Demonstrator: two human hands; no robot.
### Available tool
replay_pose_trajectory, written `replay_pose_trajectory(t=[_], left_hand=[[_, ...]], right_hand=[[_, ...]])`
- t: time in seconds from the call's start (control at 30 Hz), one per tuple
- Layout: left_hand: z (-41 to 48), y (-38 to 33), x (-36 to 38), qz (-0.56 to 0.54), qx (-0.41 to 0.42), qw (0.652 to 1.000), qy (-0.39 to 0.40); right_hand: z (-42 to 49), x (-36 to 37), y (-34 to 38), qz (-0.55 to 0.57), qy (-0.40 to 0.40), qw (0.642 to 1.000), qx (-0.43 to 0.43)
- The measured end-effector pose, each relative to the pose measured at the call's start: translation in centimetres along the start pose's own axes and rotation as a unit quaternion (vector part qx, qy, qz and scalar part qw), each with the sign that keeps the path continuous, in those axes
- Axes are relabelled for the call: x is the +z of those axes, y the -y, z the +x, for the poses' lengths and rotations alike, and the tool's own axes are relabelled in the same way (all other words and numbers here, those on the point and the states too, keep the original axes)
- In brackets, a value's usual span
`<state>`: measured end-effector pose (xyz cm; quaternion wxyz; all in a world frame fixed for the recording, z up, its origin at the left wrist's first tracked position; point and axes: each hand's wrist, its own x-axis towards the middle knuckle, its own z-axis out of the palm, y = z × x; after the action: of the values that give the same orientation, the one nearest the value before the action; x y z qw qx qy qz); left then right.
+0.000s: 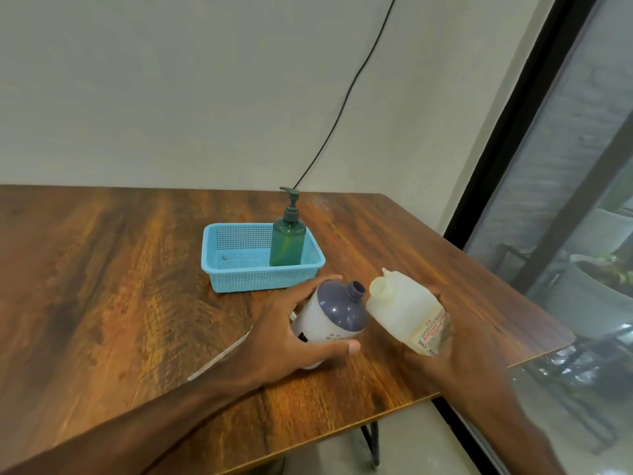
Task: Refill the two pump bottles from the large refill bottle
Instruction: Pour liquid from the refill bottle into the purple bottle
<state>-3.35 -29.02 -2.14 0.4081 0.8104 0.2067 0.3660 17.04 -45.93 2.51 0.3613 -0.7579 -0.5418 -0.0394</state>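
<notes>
Both grips are occupied: the left grip (291,334) is wrapped round a white bottle with a purple shoulder (337,315), thumb below and fingers over the far side, and the right grip (455,341) clasps the cloudy refill bottle (404,303) by its lower body. Both bottles are held just in front of the blue basket (260,282), over the tabletop (120,269), tilted so that their necks lean toward one another. The white bottle's neck (358,289) is open with no pump on it, and the refill bottle's mouth (378,286) sits just beside it, not above it. No liquid shows passing between them. Inside the basket, at its right end, the green pump bottle (287,245) stands upright with its pump on; whether it is already filled I cannot tell. The step in hand looks to be the lining-up before pouring into the white bottle. The next move likely calls for turning that bottle's opening upward, setting the refill mouth over it, and tipping slowly, since both openings are narrow and a spill comes easily.
</notes>
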Motion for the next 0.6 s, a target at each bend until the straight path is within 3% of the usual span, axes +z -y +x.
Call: replay_pose_trajectory(t=[0.27, 0.6], left_hand=[[-0.4, -0.4, 0.2, 0.028, 0.017, 0.999, 0.016], [-0.3, -0.4, 0.1, 0.003, 0.028, 1.0, 0.003]], right_hand=[[-0.1, -1.2, -0.1, -0.062, -0.027, 0.997, -0.043], [0.1, -1.1, -1.2, -0.105, -0.009, 0.994, -0.032]])
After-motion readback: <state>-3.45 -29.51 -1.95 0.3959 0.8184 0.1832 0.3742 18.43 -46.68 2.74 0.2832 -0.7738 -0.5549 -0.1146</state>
